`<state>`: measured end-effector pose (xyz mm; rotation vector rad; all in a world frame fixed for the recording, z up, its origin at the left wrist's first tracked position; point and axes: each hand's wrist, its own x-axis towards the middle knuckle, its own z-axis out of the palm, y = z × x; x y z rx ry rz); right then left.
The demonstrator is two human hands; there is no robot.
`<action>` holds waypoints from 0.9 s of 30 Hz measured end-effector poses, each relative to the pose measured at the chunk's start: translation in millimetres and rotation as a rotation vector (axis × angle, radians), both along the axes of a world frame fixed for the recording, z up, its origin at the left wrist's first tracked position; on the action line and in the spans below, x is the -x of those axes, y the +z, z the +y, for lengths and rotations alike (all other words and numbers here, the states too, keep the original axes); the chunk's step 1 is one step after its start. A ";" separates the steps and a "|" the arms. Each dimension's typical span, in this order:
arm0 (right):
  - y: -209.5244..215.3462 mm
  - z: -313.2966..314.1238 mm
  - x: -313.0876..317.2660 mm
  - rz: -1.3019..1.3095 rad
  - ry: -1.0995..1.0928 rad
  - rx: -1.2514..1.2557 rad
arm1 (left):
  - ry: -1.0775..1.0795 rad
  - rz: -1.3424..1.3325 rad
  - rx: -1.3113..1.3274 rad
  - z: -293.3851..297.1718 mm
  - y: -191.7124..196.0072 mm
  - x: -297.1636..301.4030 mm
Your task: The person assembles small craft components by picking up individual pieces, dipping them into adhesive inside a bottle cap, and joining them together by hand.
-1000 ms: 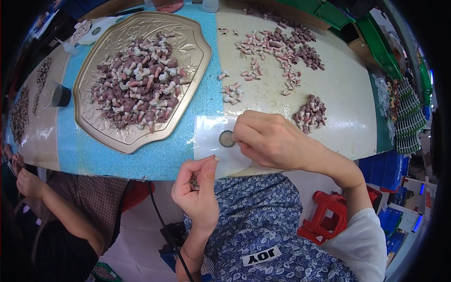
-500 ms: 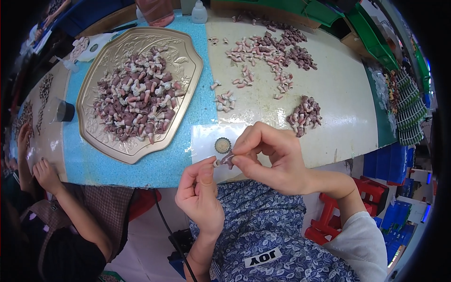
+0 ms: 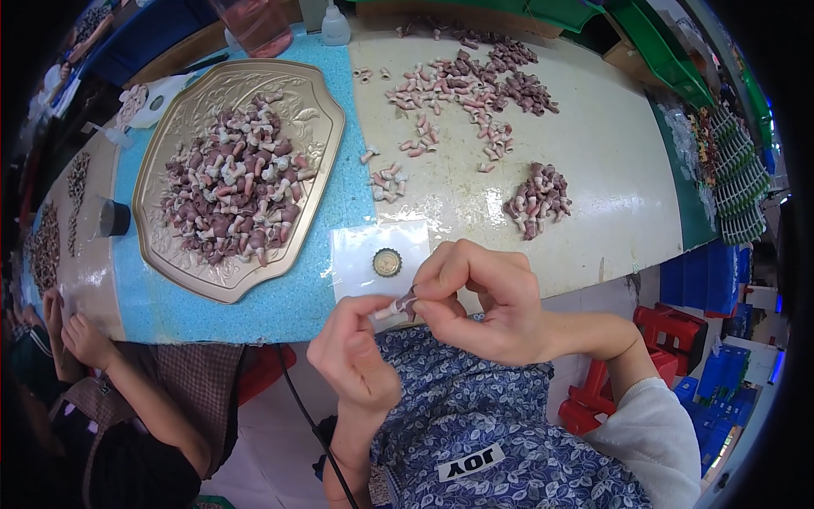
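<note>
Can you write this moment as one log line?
Right hand: pinching small purple piece | Left hand: at its pale end | Crimped cap: on white sheet | Gold tray: holding heaped pieces

My right fingers (image 3: 437,270) cover part of the small piece (image 3: 407,300), too small for me to make out its shape; whether my left fingers (image 3: 360,309) grip it, I can't tell. My right fingers also hide a corner of the white sheet (image 3: 354,257). The upper edge cuts the pink container (image 3: 257,32); the lower, my apron (image 3: 526,433).
</note>
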<state>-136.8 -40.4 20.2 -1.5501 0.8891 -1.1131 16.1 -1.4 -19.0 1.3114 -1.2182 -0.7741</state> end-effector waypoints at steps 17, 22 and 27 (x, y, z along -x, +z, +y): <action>5.3 8.4 49.5 0.124 -0.146 0.204 | -0.201 0.732 -0.481 19.5 18.1 32.5; 6.4 -24.9 140.0 0.434 -0.455 -0.060 | -0.108 2.231 -0.847 37.7 46.7 23.3; 3.5 -47.7 171.1 0.752 -0.400 -0.053 | -0.036 2.320 -0.963 33.1 35.4 44.0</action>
